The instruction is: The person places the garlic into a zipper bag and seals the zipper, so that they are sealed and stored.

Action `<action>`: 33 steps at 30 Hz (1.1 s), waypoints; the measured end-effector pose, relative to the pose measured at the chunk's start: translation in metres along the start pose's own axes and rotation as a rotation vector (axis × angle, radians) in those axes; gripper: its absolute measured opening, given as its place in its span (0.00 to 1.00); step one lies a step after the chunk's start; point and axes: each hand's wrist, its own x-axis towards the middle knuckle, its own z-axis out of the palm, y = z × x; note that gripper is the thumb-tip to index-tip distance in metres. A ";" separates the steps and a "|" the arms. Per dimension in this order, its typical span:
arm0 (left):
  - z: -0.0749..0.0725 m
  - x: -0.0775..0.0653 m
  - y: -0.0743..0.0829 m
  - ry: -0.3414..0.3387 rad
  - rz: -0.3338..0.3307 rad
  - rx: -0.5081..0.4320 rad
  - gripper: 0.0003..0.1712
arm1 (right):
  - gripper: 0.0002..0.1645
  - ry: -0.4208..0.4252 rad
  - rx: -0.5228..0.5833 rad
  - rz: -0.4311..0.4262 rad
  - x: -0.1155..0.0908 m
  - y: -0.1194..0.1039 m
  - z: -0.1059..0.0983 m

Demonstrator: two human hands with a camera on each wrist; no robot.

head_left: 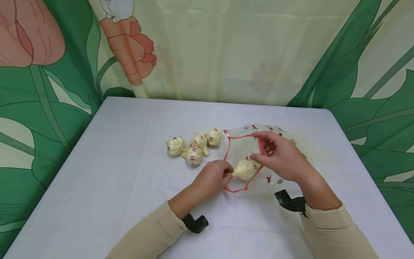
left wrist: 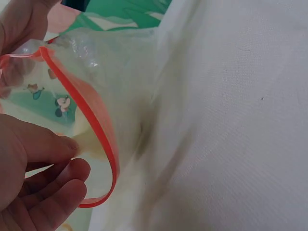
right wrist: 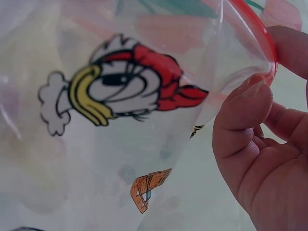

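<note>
A clear plastic zip bag (head_left: 228,147) with a red-edged mouth and cartoon prints lies to the right of centre, its mouth spread toward the left. My left hand (head_left: 211,178) pinches the thin stem of a garlic bulb (head_left: 244,170), whose round body is inside the mouth. In the left wrist view, thumb and fingertips (left wrist: 67,147) meet at the stem, and the bulb shows blurred through the plastic. My right hand (head_left: 286,156) grips the bag's red edge and keeps the mouth apart. The right wrist view shows its thumb (right wrist: 250,103) pressing that edge.
Several more garlic bulbs (head_left: 193,156), pale with purple marks, sit in a cluster left of the bag. A white cloth covers the table (head_left: 145,201). Behind it hangs a printed curtain (head_left: 210,50). Each wrist carries a black camera mount (head_left: 195,223).
</note>
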 end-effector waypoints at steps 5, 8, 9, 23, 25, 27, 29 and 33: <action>0.006 0.008 0.002 -0.002 -0.007 0.009 0.04 | 0.28 0.001 -0.001 -0.001 0.001 0.000 0.000; 0.010 0.013 0.003 -0.015 -0.019 0.003 0.04 | 0.29 0.001 0.002 0.002 0.001 0.000 0.000; 0.012 0.014 0.003 -0.019 -0.022 0.000 0.04 | 0.29 0.000 0.003 0.002 0.001 0.000 0.000; 0.026 0.026 0.006 -0.012 -0.010 0.001 0.04 | 0.33 -0.004 0.007 0.012 -0.001 0.001 -0.001; 0.027 0.027 0.006 -0.002 -0.008 0.004 0.03 | 0.34 -0.006 0.008 0.016 -0.001 0.002 -0.001; 0.028 0.029 0.006 0.005 -0.007 0.004 0.03 | 0.33 -0.005 0.006 0.016 -0.001 0.002 -0.001; 0.029 0.031 0.007 0.008 -0.008 0.005 0.03 | 0.32 -0.001 0.006 0.015 -0.001 0.002 -0.002; 0.031 0.034 0.009 -0.001 -0.017 0.005 0.03 | 0.31 0.005 0.007 0.009 -0.001 0.002 -0.002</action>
